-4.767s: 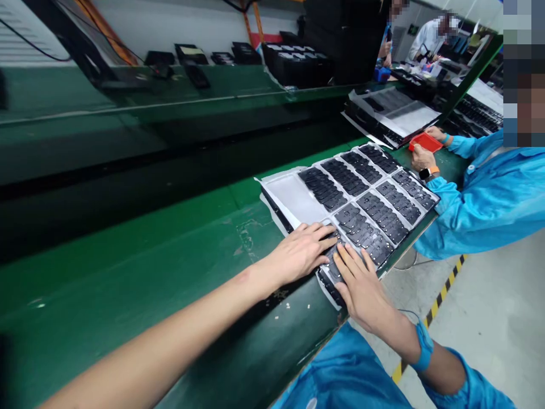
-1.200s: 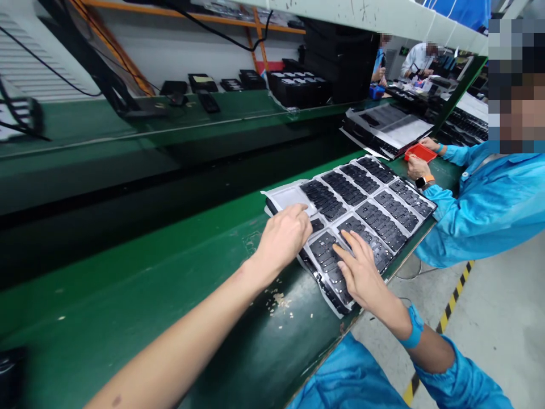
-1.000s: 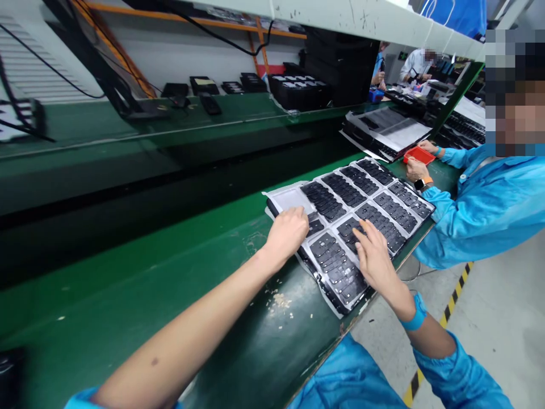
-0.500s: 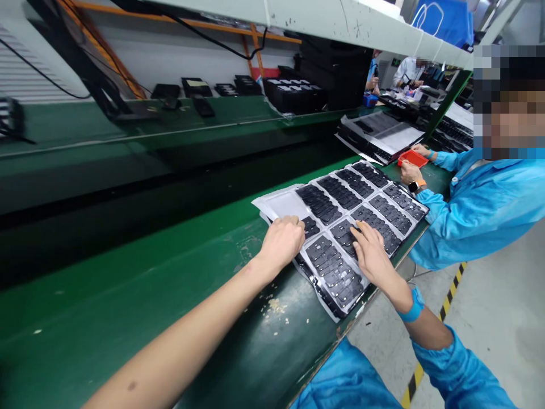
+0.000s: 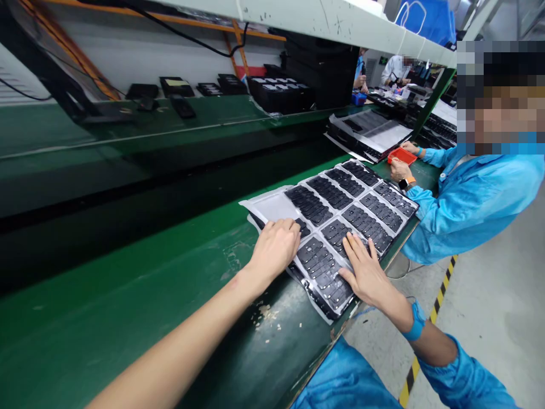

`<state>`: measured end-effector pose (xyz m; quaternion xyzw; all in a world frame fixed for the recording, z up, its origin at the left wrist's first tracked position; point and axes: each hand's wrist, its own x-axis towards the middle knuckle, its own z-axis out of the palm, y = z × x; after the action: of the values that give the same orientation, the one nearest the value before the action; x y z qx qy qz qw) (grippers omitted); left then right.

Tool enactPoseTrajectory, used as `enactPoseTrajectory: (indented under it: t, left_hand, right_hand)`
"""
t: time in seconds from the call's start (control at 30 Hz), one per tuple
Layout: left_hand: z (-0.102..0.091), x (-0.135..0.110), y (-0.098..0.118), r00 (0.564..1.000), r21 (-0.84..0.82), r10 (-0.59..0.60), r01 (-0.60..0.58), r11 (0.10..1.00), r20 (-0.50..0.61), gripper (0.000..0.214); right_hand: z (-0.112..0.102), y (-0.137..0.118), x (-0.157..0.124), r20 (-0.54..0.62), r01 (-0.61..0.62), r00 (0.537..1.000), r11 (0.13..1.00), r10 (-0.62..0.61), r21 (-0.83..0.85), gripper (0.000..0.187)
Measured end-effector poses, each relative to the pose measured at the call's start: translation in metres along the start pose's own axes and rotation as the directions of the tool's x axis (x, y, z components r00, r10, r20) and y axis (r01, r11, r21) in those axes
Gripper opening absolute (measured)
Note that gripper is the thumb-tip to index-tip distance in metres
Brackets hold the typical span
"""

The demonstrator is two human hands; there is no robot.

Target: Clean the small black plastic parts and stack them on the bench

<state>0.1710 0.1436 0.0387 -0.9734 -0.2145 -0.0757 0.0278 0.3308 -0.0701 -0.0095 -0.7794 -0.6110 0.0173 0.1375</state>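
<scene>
A white tray (image 5: 272, 208) lies on the green bench, its compartments filled with overlapping rows of flat black parts (image 5: 320, 264). One compartment at its far left shows bare white over most of its area. My left hand (image 5: 277, 245) rests at the tray's left edge with its fingers curled down beside a few black parts. Its fingertips are hidden, so what they hold, if anything, cannot be seen. My right hand (image 5: 367, 274) lies over the front row with fingers spread and touching the black parts. Nothing shows in its grasp.
To the right, a co-worker in a blue smock (image 5: 464, 199) holds a red box (image 5: 402, 155). Stacked trays (image 5: 370, 133) stand behind the tray. A shelf beam (image 5: 323, 25) crosses overhead. Small pale scraps (image 5: 266, 312) lie near the bench edge.
The whole view has shifted a little, so things appear farther left. My right hand has slid toward the tray's front edge and its fingers have flattened out. My left hand stays at the left edge.
</scene>
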Motion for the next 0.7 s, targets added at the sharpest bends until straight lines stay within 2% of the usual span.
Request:
enactPoseTrajectory:
  t: [0.17, 0.3, 0.47, 0.6, 0.7]
  left_hand:
    - [0.011, 0.007, 0.031, 0.978, -0.082, 0.199, -0.203, 0.976, -0.056, 0.039]
    - [0.029, 0.015, 0.051, 0.93, -0.145, 0.358, -0.368, 0.919, -0.087, 0.046]
    - [0.04, 0.017, 0.056, 0.934, -0.155, 0.349, -0.358, 0.921, -0.082, 0.045]
    - [0.036, 0.013, 0.054, 0.943, -0.153, 0.322, -0.332, 0.931, -0.087, 0.045]
    - [0.032, 0.019, 0.041, 0.967, -0.153, 0.235, -0.247, 0.957, -0.097, 0.046]
  right_hand:
    - [-0.009, 0.013, -0.02, -0.118, -0.131, 0.984, 0.991, 0.135, 0.041, 0.064]
    - [-0.007, 0.016, -0.032, -0.071, -0.158, 0.985, 0.987, 0.158, 0.007, 0.056]
    - [0.001, 0.013, -0.034, -0.046, -0.12, 0.992, 0.992, 0.118, -0.028, 0.054]
    - [0.009, 0.02, -0.038, -0.128, -0.123, 0.984, 0.992, 0.122, 0.003, 0.054]
    - [0.016, 0.024, -0.041, -0.195, -0.104, 0.974, 0.992, 0.115, 0.067, 0.055]
